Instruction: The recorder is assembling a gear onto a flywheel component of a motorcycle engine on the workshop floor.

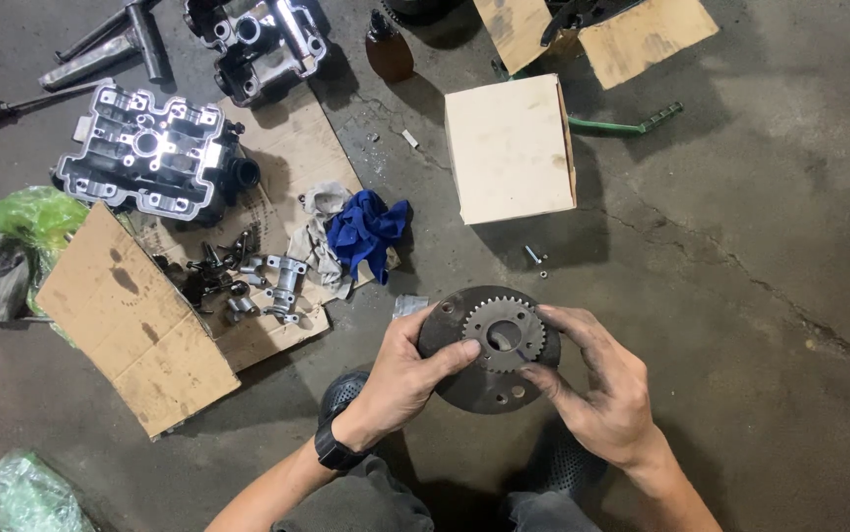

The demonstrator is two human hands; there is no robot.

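Observation:
Both hands hold a dark round metal disc (474,382) with a toothed gear (505,336) set in its middle, above the concrete floor. My left hand (407,376) grips the disc's left edge, thumb lying across its face toward the gear. My right hand (597,384) grips the right edge, fingers touching the gear's teeth. A black watch (334,450) sits on the left wrist.
A cream box (511,148) stands beyond the disc. To the left, flattened cardboard (139,325) bears small metal parts (248,286), a blue rag (366,232) and an engine cylinder head (149,148). A brown bottle (388,49), green plastic bags (36,217) and loose bolts (535,258) lie around.

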